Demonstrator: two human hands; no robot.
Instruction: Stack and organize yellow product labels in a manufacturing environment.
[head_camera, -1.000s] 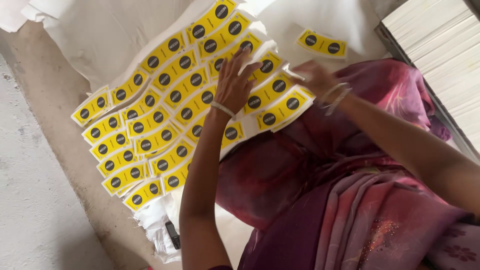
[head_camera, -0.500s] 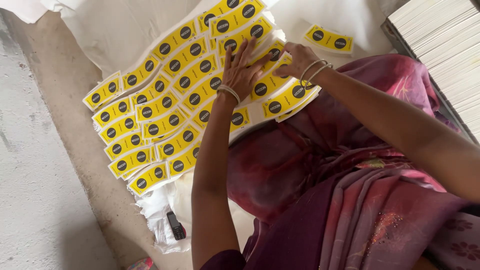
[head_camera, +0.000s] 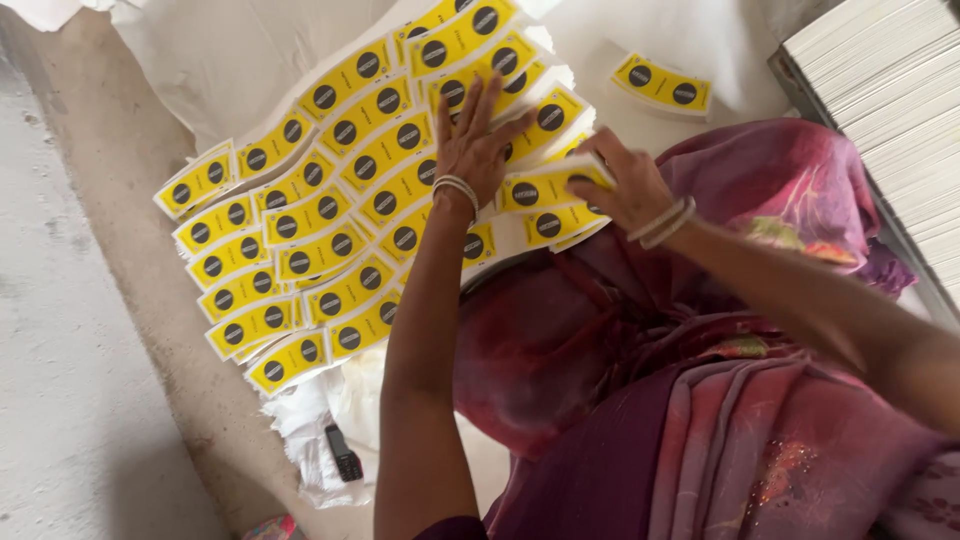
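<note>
- Right now the left hand (head_camera: 475, 140) lies flat, fingers spread, pressing down on the yellow labels (head_camera: 330, 210) near the middle of the spread.
- The right hand (head_camera: 625, 185) sits at about 3 o'clock from the left one, its fingers curled and pinching the edge of a small stack of labels (head_camera: 545, 190), which tilts up slightly off the pile.
- Each label is a curved yellow strip with two dark round marks; the labels lie in overlapping rows that run from 7 o'clock to 1 o'clock across a white cloth (head_camera: 230, 60).
- One separate label bundle (head_camera: 662, 84) lies apart on the cloth, at roughly 1 o'clock from the right hand.
- Both wrists wear pale bangles (head_camera: 458, 185).
- A stack of white sheets (head_camera: 880, 90) fills the 2 o'clock corner of the view.
- A small dark phone (head_camera: 343, 453) rests on crumpled white material at 6 o'clock from the rows, near the left forearm.
- The person's lap, draped in maroon and pink fabric (head_camera: 700, 400), takes up the 4 o'clock part of the view.
- Bare grey floor (head_camera: 70, 350) lies at 9 o'clock from the labels.
</note>
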